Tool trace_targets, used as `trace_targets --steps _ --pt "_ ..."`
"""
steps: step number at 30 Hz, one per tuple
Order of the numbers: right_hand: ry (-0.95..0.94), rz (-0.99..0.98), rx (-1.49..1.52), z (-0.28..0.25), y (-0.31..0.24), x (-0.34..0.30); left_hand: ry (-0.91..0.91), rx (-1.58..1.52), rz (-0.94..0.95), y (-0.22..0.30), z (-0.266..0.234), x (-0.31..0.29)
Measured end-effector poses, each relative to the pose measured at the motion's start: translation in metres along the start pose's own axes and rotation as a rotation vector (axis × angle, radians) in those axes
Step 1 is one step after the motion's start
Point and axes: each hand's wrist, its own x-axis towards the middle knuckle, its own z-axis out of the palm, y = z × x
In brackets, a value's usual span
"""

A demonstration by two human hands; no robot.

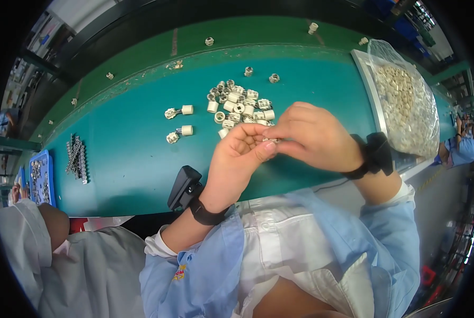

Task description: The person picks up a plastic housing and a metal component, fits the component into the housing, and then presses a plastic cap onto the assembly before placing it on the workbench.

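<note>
My left hand [236, 159] and my right hand [316, 135] meet above the front of the green work surface. Their fingertips pinch a small whitish part [270, 140] between them; the fingers cover most of it, so its exact kind is hidden. Just beyond my hands lies a loose heap of small cream cylindrical parts [229, 106], some showing metal inside. Left of the heap are two pairs of parts, an upper pair [187, 109] and a lower pair [186, 130], each with a plain cream cylinder beside a piece with metal.
Metal strips [77, 159] lie bunched at the left, near a blue tray [50, 183] of small parts. A clear plastic bag [406, 106] full of cream parts rests in a metal-edged tray [372, 95] at the right. Another person's grey sleeve [22, 233] is close on my left.
</note>
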Motion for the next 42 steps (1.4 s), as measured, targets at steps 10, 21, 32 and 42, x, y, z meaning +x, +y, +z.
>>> trace_targets --steps 10,21,32,42 --pt "0.395 0.862 -0.568 -0.087 0.195 -0.154 0.071 0.133 0.031 -0.02 -0.022 -0.005" --pt "0.457 1.299 0.101 -0.102 0.266 -0.22 0.131 0.232 0.055 -0.018 -0.024 -0.012" --pt "0.25 1.264 -0.092 -0.094 0.229 -0.182 0.138 0.222 0.068 -0.02 -0.027 -0.011" --pt "0.324 1.12 0.114 -0.087 0.241 -0.185 0.151 0.234 0.089 -0.021 -0.032 -0.014"
